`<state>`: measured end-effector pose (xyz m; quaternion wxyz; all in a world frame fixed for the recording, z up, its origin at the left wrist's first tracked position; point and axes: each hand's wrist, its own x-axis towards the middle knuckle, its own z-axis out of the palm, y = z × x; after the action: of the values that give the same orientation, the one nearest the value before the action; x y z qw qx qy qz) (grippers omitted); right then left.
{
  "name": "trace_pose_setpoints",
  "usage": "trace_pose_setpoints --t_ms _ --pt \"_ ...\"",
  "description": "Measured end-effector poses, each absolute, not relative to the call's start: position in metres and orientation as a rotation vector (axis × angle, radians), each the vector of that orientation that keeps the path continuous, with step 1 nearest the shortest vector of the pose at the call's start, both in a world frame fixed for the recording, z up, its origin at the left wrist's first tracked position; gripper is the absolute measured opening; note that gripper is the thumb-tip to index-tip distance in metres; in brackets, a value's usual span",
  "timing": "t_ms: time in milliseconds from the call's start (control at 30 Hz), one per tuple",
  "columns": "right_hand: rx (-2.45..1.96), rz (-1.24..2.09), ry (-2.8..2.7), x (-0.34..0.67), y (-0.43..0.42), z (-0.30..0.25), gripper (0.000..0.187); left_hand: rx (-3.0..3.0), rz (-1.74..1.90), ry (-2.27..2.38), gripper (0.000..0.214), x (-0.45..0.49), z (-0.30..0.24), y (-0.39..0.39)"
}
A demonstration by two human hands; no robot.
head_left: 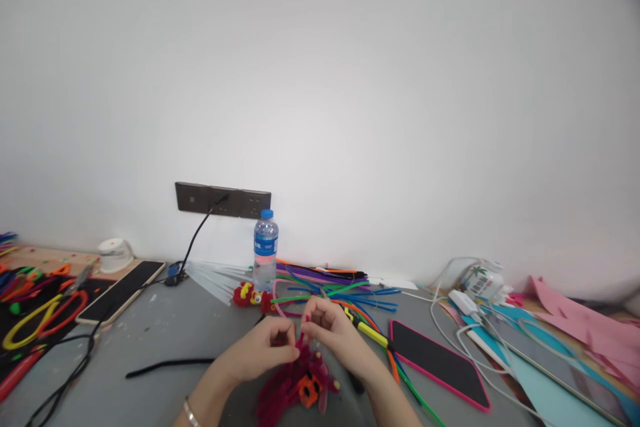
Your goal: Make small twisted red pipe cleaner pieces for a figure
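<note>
My left hand [267,349] and my right hand [333,333] meet at the front middle of the table. Both pinch a magenta pipe cleaner [303,339], fingertips close together. Below them lies a fuzzy magenta pipe-cleaner figure [280,395] with an orange part [309,389] marked with black and small yellow tips. Whether the pinched strand joins the figure is hard to make out. Behind my hands sits a red and yellow fuzzy piece [250,295]. A black pipe cleaner [170,365] reaches out from under my left forearm.
Loose pipe cleaners [345,293] spread behind my hands, near a water bottle [266,253]. To the right are a pink-edged phone [437,363], white cables [463,347] and coloured paper [565,310]. On the left are another phone [123,290], scissors [47,320] and a black cord [87,360].
</note>
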<state>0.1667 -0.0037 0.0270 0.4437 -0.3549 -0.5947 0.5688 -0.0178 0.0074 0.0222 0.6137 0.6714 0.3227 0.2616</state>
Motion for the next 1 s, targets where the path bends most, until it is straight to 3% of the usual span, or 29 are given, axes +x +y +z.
trace_pose_setpoints --t_ms 700,867,1000 --pt "-1.102 1.140 -1.719 0.1681 -0.0067 0.0316 0.003 1.542 0.636 0.813 0.024 -0.0155 0.0170 0.0130" --pt "-1.122 1.039 -1.674 0.1696 -0.0021 0.0289 0.007 1.570 0.776 0.849 0.021 -0.0149 0.0178 0.0144" --pt "-1.053 1.186 -1.531 0.1653 0.0008 0.0273 0.016 1.576 0.897 0.871 0.015 -0.0114 0.0189 0.0141"
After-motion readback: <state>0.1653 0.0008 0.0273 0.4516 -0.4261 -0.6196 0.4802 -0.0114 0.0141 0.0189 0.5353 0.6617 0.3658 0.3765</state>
